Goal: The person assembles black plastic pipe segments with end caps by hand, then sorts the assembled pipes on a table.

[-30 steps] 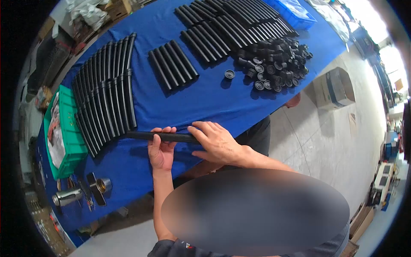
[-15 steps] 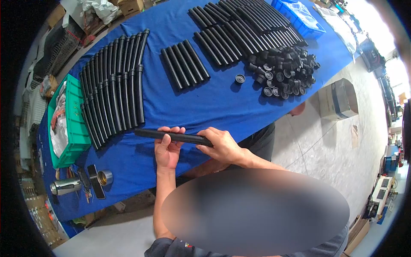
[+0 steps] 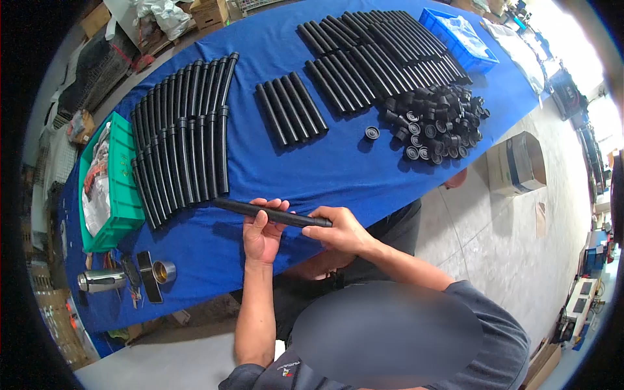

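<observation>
A black tube [image 3: 281,215] is held nearly level across both hands at the near edge of the table. My left hand [image 3: 261,237] is closed around its middle, thumb on top and fingers behind. My right hand [image 3: 348,234] grips its right end, where a short cap-like section shows between thumb and fingers. The tube's left end reaches close to rows of black tubes with collared ends [image 3: 185,153]. Farther back lies a small group of plain black tubes [image 3: 291,109], with a single black cap [image 3: 372,133] to its right.
A heap of black caps [image 3: 435,123] lies on the blue cloth [image 3: 273,175], beside more stacked tubes [image 3: 383,55]. A blue crate [image 3: 478,62] is at the far right, a green crate [image 3: 123,201] at left. A steel flask [image 3: 101,281], phone [image 3: 149,276] and metal cup [image 3: 164,272] sit near-left.
The whole view has shifted slightly. My right hand has drawn back a little along the tube, so more of its right end shows. My left hand keeps its hold.
</observation>
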{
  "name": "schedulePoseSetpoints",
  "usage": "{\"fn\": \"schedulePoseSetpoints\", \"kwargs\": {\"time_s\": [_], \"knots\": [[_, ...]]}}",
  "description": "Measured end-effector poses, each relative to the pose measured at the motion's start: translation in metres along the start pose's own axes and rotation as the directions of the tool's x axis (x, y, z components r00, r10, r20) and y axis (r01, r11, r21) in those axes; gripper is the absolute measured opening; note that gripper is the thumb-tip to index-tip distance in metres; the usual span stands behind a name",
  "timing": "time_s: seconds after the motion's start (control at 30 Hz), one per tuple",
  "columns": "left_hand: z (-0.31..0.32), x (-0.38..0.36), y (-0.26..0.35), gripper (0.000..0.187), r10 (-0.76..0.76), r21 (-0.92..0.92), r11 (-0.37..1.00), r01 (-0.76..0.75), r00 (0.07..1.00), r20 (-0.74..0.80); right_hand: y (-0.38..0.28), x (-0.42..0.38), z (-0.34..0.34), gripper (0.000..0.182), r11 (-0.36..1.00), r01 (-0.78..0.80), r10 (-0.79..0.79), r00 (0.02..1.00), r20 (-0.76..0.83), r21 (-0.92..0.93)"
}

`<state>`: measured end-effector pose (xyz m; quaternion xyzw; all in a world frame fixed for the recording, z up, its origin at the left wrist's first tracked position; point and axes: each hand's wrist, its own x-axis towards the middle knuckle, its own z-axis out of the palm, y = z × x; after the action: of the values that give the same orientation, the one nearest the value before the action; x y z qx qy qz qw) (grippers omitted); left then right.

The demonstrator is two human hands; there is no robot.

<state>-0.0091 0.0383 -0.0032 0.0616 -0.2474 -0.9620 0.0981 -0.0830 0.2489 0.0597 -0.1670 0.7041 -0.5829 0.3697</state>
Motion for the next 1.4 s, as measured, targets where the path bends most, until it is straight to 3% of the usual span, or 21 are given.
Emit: {"fn": "schedulePoseSetpoints", "kwargs": {"time_s": [0.03, 0.07, 0.1, 0.13, 0.17, 0.2, 0.3, 0.37, 0.4, 0.47, 0.53, 0.63, 0.73, 0.83, 1.13, 1.33, 1.4], "knots": [[-0.001, 0.000, 0.000, 0.024, -0.006, 0.004, 1.000, 0.006, 1.000, 0.004, -0.001, -0.001, 0.001, 0.040, 0.961, -0.210, 0.199, 0.977, 0.082, 0.179], [-0.001, 0.000, 0.000, 0.024, -0.010, 0.009, 1.000, 0.010, 1.000, -0.003, 0.000, -0.002, 0.002, 0.038, 0.954, -0.247, 0.233, 0.968, 0.097, 0.172], [0.001, -0.001, 0.000, 0.024, -0.015, 0.014, 1.000, 0.015, 1.000, -0.010, 0.004, -0.002, 0.005, 0.039, 1.000, 0.020, -0.021, 0.999, -0.029, -0.012], [0.001, -0.001, 0.000, 0.024, -0.020, 0.019, 1.000, 0.020, 1.000, -0.017, 0.013, -0.001, 0.008, 0.040, 0.938, 0.266, -0.293, 0.951, -0.101, -0.220], [-0.001, -0.001, -0.001, 0.024, -0.015, 0.013, 1.000, 0.016, 1.000, -0.018, 0.018, -0.002, 0.010, 0.042, 0.778, 0.459, -0.550, 0.827, -0.114, -0.429], [-0.004, -0.001, -0.002, 0.024, -0.013, 0.006, 1.000, 0.013, 1.000, -0.019, 0.019, -0.004, 0.007, 0.047, 0.693, 0.409, -0.510, 0.860, -0.004, -0.594], [-0.006, 0.000, 0.000, 0.024, -0.027, -0.004, 1.000, 0.027, 1.000, 0.003, 0.015, -0.002, 0.004, 0.044, 0.755, 0.414, -0.483, 0.876, -0.005, -0.508], [-0.005, -0.001, 0.001, 0.024, -0.027, 0.007, 1.000, 0.027, 1.000, 0.013, 0.002, -0.004, 0.001, 0.043, 0.980, 0.090, -0.099, 0.994, -0.043, -0.180], [-0.001, 0.000, 0.001, 0.024, -0.024, 0.020, 1.000, 0.024, 1.000, 0.016, -0.003, -0.004, 0.001, 0.043, 0.995, -0.102, 0.102, 0.995, -0.008, -0.006], [0.000, 0.000, 0.001, 0.024, -0.020, 0.034, 0.999, 0.020, 1.000, 0.008, 0.010, 0.000, 0.002, 0.040, 0.945, 0.220, -0.251, 0.963, -0.103, -0.243], [-0.002, 0.001, -0.001, 0.024, -0.014, 0.036, 0.999, 0.015, 1.000, -0.015, 0.015, 0.003, 0.001, 0.036, 0.757, 0.445, -0.553, 0.827, -0.105, -0.479], [0.002, -0.001, -0.002, 0.023, -0.011, 0.027, 1.000, 0.012, 1.000, -0.023, 0.017, 0.004, -0.001, 0.036, 0.730, 0.425, -0.532, 0.845, -0.055, -0.535], [-0.003, -0.001, 0.001, 0.022, -0.022, 0.029, 0.999, 0.021, 0.999, 0.027, 0.017, 0.005, -0.003, 0.036, 0.787, 0.461, -0.518, 0.855, -0.035, -0.410], [-0.004, 0.001, 0.001, 0.021, -0.027, 0.066, 0.998, 0.025, 0.999, 0.035, 0.011, 0.001, -0.001, 0.034, 0.846, 0.363, -0.416, 0.908, -0.057, -0.390], [0.002, 0.000, -0.001, 0.021, -0.014, 0.059, 0.998, 0.016, 0.999, -0.029, 0.011, 0.004, 0.000, 0.032, 0.865, 0.346, -0.401, 0.912, -0.087, -0.364], [-0.003, 0.001, -0.002, 0.021, -0.002, 0.082, 0.997, 0.002, 1.000, -0.001, 0.009, 0.004, -0.001, 0.033, 0.865, 0.358, -0.411, 0.908, -0.087, -0.353], [-0.001, -0.001, -0.003, 0.022, 0.010, 0.087, 0.996, -0.009, 1.000, -0.019, 0.014, 0.007, 0.000, 0.034, 0.791, 0.430, -0.514, 0.853, -0.091, -0.435]]}}
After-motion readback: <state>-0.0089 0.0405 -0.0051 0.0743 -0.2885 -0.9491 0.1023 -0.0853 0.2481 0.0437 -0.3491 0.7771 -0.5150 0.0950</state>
